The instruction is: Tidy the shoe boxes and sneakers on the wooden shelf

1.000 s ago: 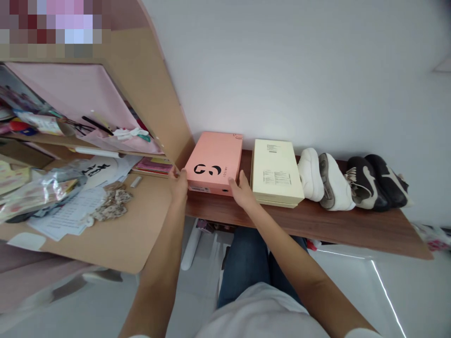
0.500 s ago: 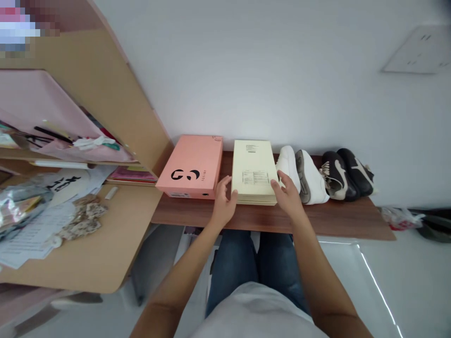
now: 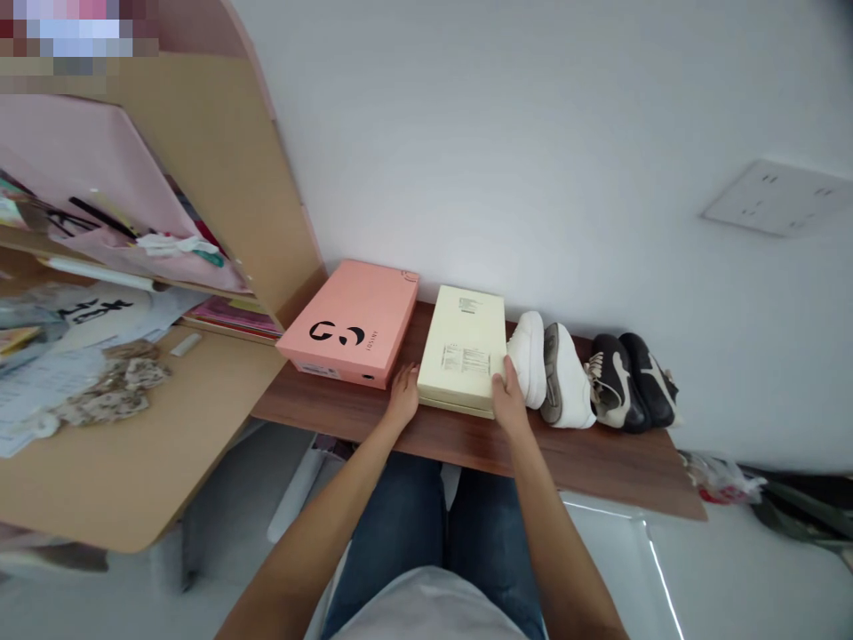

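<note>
A cream shoe box (image 3: pixel 463 348) lies on the dark wooden shelf (image 3: pixel 586 458) against the white wall. My left hand (image 3: pixel 402 397) presses on its near left corner, and my right hand (image 3: pixel 510 394) grips its near right corner with the thumb on the lid. Left of it sits a pink shoe box (image 3: pixel 353 320) with a black logo, apart from my hands. A pair of white sneakers (image 3: pixel 550 369) stands just right of the cream box, close to my right hand.
A pair of dark sneakers (image 3: pixel 632 380) stands further right on the shelf. A light wooden desk (image 3: pixel 133 462) at the left holds papers and a patterned cloth, with cluttered pink shelves above. Bags lie on the floor at the far right. My jeans-clad legs are below the shelf.
Both hands left the pink box, moved right to the cream box and closed in on its near corners. The view shifted right.
</note>
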Action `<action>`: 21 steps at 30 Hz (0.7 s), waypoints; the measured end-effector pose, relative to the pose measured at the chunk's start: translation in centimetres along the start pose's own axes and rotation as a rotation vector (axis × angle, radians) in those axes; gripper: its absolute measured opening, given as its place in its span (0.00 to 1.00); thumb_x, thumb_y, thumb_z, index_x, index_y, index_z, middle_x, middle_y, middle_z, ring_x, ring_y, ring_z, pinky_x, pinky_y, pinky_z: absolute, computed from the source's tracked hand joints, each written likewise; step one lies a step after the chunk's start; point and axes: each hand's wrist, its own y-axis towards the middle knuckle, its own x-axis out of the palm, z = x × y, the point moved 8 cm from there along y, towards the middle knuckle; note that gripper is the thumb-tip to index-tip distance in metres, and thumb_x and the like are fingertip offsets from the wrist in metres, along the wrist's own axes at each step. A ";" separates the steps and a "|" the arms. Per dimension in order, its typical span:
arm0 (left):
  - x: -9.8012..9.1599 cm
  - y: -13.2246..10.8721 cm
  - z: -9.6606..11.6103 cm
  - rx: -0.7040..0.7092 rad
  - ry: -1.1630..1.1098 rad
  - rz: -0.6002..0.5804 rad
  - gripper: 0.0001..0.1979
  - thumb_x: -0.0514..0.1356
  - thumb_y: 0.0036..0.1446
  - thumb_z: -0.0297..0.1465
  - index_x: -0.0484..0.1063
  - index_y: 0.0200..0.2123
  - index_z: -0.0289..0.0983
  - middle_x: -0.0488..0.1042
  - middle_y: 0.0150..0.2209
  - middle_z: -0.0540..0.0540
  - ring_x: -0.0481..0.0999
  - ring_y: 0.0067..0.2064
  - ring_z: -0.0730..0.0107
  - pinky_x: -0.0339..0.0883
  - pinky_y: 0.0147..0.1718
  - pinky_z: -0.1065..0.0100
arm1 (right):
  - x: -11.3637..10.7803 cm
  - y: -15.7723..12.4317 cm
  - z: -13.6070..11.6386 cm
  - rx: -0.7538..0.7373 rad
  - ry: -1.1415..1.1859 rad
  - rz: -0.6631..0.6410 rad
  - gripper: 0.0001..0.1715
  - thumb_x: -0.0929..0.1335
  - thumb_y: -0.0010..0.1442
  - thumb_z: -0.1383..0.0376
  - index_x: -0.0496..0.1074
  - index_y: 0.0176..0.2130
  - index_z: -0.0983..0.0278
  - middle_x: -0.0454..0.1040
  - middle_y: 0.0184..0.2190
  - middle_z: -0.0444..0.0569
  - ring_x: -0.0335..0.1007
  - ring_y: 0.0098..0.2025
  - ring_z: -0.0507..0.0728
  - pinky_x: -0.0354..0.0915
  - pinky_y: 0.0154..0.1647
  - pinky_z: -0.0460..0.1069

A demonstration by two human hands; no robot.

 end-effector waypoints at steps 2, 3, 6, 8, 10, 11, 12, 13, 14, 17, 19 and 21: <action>0.2 -0.3 -0.3 -0.041 -0.045 0.013 0.20 0.50 0.64 0.37 0.76 0.50 0.34 0.66 0.63 0.38 0.57 0.68 0.59 0.42 0.67 0.59 | 0.1 -0.3 0.1 0.012 0.035 -0.006 0.45 0.61 0.61 0.48 0.50 0.69 0.65 0.48 0.71 0.48 0.42 0.72 0.57 0.38 0.73 0.55; 0.3 -0.6 -0.4 -0.060 -0.080 0.024 0.21 0.50 0.64 0.37 0.75 0.51 0.34 0.65 0.64 0.39 0.56 0.69 0.59 0.42 0.67 0.59 | 0.0 -0.5 0.1 0.014 0.055 -0.009 0.45 0.61 0.61 0.48 0.50 0.69 0.65 0.48 0.71 0.47 0.42 0.72 0.57 0.38 0.73 0.55; 0.5 -2.0 -0.7 -0.115 -0.208 0.060 0.22 0.52 0.64 0.40 0.74 0.53 0.36 0.63 0.65 0.39 0.56 0.69 0.59 0.42 0.67 0.58 | -0.4 -1.1 0.0 0.018 0.141 -0.007 0.43 0.63 0.61 0.49 0.53 0.69 0.61 0.49 0.70 0.44 0.44 0.72 0.56 0.39 0.73 0.53; 0.6 -2.9 -0.4 -0.130 -0.289 0.078 0.22 0.54 0.63 0.42 0.74 0.53 0.36 0.62 0.65 0.39 0.55 0.69 0.58 0.42 0.67 0.57 | -0.8 -1.6 -0.1 0.027 0.197 0.005 0.42 0.64 0.60 0.48 0.55 0.68 0.60 0.52 0.70 0.43 0.47 0.71 0.56 0.41 0.72 0.53; 0.3 -3.8 0.4 -0.129 -0.341 0.102 0.22 0.56 0.62 0.42 0.74 0.53 0.36 0.64 0.64 0.39 0.56 0.69 0.58 0.43 0.67 0.58 | -1.3 -2.1 -0.2 0.041 0.228 0.022 0.42 0.65 0.60 0.48 0.57 0.67 0.60 0.54 0.69 0.44 0.49 0.71 0.57 0.43 0.72 0.54; 0.1 -4.2 0.9 -0.127 -0.362 0.110 0.22 0.58 0.61 0.42 0.74 0.53 0.36 0.66 0.63 0.39 0.58 0.68 0.58 0.45 0.67 0.57 | -1.4 -2.3 -0.2 0.050 0.235 0.028 0.42 0.66 0.59 0.48 0.58 0.67 0.60 0.55 0.69 0.44 0.49 0.70 0.58 0.44 0.72 0.54; -0.1 -4.5 1.5 -0.126 -0.384 0.116 0.22 0.59 0.60 0.41 0.74 0.53 0.37 0.68 0.62 0.39 0.61 0.66 0.57 0.48 0.66 0.57 | -1.5 -2.6 -0.2 0.060 0.241 0.030 0.42 0.66 0.59 0.48 0.58 0.67 0.60 0.55 0.68 0.44 0.50 0.70 0.58 0.45 0.72 0.54; -0.4 -4.9 2.1 -0.126 -0.411 0.123 0.23 0.61 0.59 0.41 0.73 0.54 0.37 0.69 0.61 0.39 0.64 0.65 0.57 0.52 0.65 0.57 | -1.4 -2.8 -0.1 0.070 0.252 0.030 0.42 0.67 0.59 0.48 0.58 0.67 0.60 0.55 0.68 0.45 0.50 0.70 0.59 0.45 0.71 0.55; -0.7 -5.2 2.8 -0.128 -0.447 0.127 0.24 0.62 0.58 0.41 0.72 0.55 0.37 0.71 0.60 0.39 0.67 0.62 0.57 0.56 0.63 0.57 | -1.3 -3.0 0.0 0.081 0.267 0.026 0.43 0.67 0.58 0.48 0.58 0.67 0.60 0.55 0.69 0.45 0.50 0.70 0.59 0.46 0.71 0.55; -1.2 -6.2 4.6 -0.146 -0.591 0.112 0.29 0.64 0.55 0.42 0.68 0.58 0.37 0.73 0.56 0.37 0.74 0.56 0.57 0.67 0.54 0.59 | -0.1 -3.7 0.7 0.117 0.325 -0.011 0.45 0.67 0.58 0.46 0.56 0.67 0.61 0.52 0.69 0.45 0.48 0.71 0.59 0.46 0.71 0.55; -1.3 -6.7 5.6 -0.146 -0.662 0.099 0.30 0.65 0.54 0.42 0.68 0.58 0.36 0.75 0.54 0.36 0.76 0.53 0.56 0.70 0.51 0.59 | 0.9 -4.2 1.3 0.142 0.349 -0.047 0.47 0.67 0.58 0.45 0.55 0.68 0.61 0.51 0.69 0.45 0.47 0.71 0.59 0.46 0.71 0.55; -1.6 -7.0 6.4 -0.118 -0.672 0.103 0.31 0.66 0.53 0.42 0.69 0.57 0.35 0.75 0.54 0.36 0.76 0.53 0.56 0.70 0.51 0.59 | 2.0 -4.5 1.9 0.166 0.351 -0.082 0.47 0.67 0.58 0.43 0.54 0.68 0.60 0.51 0.69 0.45 0.48 0.71 0.59 0.46 0.71 0.55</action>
